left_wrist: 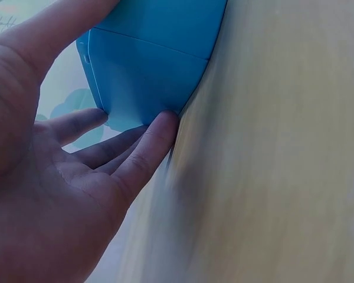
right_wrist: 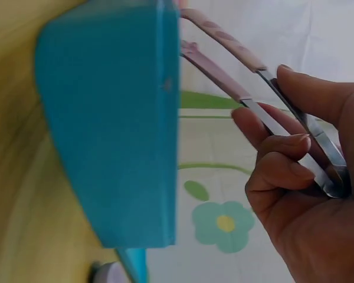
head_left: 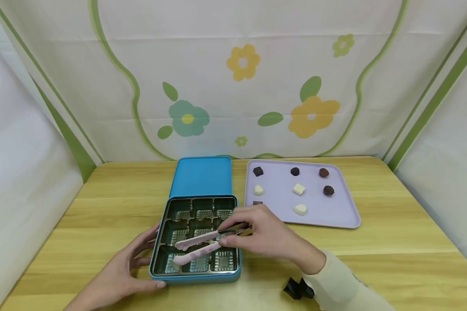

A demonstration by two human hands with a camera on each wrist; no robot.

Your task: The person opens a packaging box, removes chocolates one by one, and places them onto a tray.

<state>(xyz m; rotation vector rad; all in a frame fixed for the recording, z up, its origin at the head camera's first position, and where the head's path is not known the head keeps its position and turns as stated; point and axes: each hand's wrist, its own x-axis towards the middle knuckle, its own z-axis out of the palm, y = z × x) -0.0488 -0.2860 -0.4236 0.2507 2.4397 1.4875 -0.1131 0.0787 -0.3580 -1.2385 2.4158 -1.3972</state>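
A blue tin (head_left: 202, 278) with a divided insert of small compartments stands on the table. My left hand (head_left: 118, 265) holds its front left corner, thumb along the front and fingers against the left side; in the left wrist view the fingertips touch the blue wall (left_wrist: 147, 71). With my right hand (head_left: 262, 231) I grip metal tongs (right_wrist: 224, 76) with pink ends, thumb on one arm and fingers on the other. The pink ends stand apart over the front left compartments. In the right wrist view the tin hides their tips, and whether anything lies under them I cannot tell.
A blue lid (head_left: 202, 176) lies behind the tin. To the right is a lilac tray (head_left: 272, 216) with several dark, brown and white chocolates, a white square one (head_left: 299, 189) among them. A black angular object (head_left: 295, 288) lies by the right sleeve. A flowered cloth hangs behind the table.
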